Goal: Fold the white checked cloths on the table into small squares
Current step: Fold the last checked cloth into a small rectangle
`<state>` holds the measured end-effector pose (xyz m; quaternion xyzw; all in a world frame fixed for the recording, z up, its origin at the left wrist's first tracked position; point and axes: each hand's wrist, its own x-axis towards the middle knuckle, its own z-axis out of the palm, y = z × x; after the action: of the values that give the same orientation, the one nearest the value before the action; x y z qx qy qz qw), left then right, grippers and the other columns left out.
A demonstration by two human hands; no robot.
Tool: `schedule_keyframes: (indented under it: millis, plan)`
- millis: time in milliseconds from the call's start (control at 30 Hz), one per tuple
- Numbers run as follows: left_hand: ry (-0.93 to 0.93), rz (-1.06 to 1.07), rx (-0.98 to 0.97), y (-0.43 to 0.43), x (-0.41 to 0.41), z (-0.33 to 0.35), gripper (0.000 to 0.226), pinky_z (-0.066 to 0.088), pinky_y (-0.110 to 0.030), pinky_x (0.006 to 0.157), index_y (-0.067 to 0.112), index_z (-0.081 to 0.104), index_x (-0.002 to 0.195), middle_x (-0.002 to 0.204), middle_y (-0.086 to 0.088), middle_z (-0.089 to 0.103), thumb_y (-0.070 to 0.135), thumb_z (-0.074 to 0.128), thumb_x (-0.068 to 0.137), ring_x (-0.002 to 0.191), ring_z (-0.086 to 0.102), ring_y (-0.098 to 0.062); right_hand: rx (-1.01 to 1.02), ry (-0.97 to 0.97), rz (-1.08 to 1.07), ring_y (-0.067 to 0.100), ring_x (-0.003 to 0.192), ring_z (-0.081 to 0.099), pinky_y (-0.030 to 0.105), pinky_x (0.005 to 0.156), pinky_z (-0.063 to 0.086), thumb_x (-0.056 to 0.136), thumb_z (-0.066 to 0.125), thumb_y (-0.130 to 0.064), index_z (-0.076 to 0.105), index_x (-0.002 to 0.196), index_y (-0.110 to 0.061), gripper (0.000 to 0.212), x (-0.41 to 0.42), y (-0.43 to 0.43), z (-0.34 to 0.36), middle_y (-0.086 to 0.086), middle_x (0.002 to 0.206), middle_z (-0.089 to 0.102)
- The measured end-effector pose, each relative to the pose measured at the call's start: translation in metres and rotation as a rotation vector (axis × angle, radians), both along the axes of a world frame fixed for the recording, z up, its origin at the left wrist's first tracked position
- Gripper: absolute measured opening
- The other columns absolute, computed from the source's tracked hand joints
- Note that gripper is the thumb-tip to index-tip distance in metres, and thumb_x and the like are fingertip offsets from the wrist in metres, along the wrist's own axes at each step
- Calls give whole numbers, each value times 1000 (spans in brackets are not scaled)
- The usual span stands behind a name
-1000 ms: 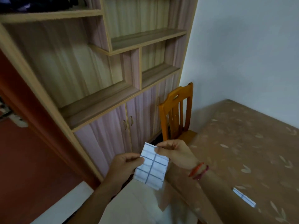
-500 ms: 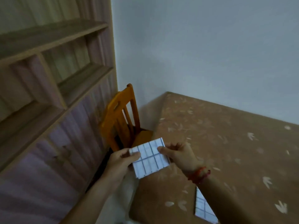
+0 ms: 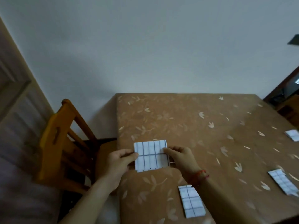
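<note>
Checked cloth (image 3: 151, 155) is down to a small near-square, held flat over the near-left corner of the counter (image 3: 186, 126); can't tell whether its underside touches the surface. Left hand (image 3: 120, 160) pinches the left edge, thumb on top. Right hand (image 3: 181, 156) pinches the right edge near the upper corner, thumb on top too. My read: folding on this piece is about finished and the step is squaring it up and setting it down. The bottom-left corner looks stepped, so the layers aren't flush. I'd nudge the edges into line while both pinches hold, then lay it down and press along the crease so it doesn't spring open. No tray, box or basket in view, so finished pieces sit straight on the counter. Second cloth (image 3: 191, 201) lies just right of the right forearm, third cloth (image 3: 283, 181) well off to the right, and fourth cloth (image 3: 292, 135) at the right edge, partly out of shot. All look folded and well apart. Red cord (image 3: 199, 174) on the right wrist. Wooden chair (image 3: 64, 143) stands beside the counter's left side.
</note>
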<state>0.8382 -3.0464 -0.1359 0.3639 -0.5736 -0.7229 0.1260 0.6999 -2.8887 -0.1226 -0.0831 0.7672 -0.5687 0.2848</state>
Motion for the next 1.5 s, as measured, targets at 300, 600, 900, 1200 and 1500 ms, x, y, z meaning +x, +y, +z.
schedule_keyframes:
  millis: [300, 600, 900, 1200, 1500]
  plan:
    - [-135, -75, -157, -24, -43, -39, 17, 60, -31, 74, 21, 71, 104, 98, 6, 72, 25, 67, 88, 88, 69, -9, 118, 60, 9, 19, 75, 72, 35, 63, 61, 89, 67, -10, 72, 103, -10, 15, -42, -13, -36, 8, 86, 74]
    - [-189, 51, -203, -55, -124, -72, 11, 54, -17, 58, 21, 69, 94, 91, 7, 70, 15, 71, 84, 82, 69, -9, 146, 162, -20, 15, 76, 72, 34, 65, 62, 86, 69, -10, 74, 106, -12, 21, -113, -53, -89, -1, 85, 74]
    - [-255, 161, -187, -111, -202, -127, 10, 57, -25, 55, 15, 67, 86, 88, -3, 69, 6, 70, 83, 78, 68, -15, 196, 192, 50, 10, 75, 71, 38, 72, 62, 86, 69, -14, 73, 110, -19, 25, -191, -119, -155, -6, 82, 73]
    - [-306, 140, -292, -142, -248, -166, 14, 54, -18, 51, 3, 68, 97, 83, -1, 65, 2, 69, 83, 72, 66, -13, 338, 361, 174, 4, 66, 59, 16, 57, 43, 86, 63, -15, 71, 117, -25, 33, -234, -154, -191, -10, 78, 68]
    - [-421, 123, -443, -158, -253, -181, 22, 57, -24, 55, 3, 69, 104, 97, -10, 69, 4, 71, 82, 76, 68, -18, 399, 439, 276, 21, 80, 67, 36, 75, 57, 87, 61, -11, 73, 100, -8, 18, -236, -170, -201, 12, 87, 72]
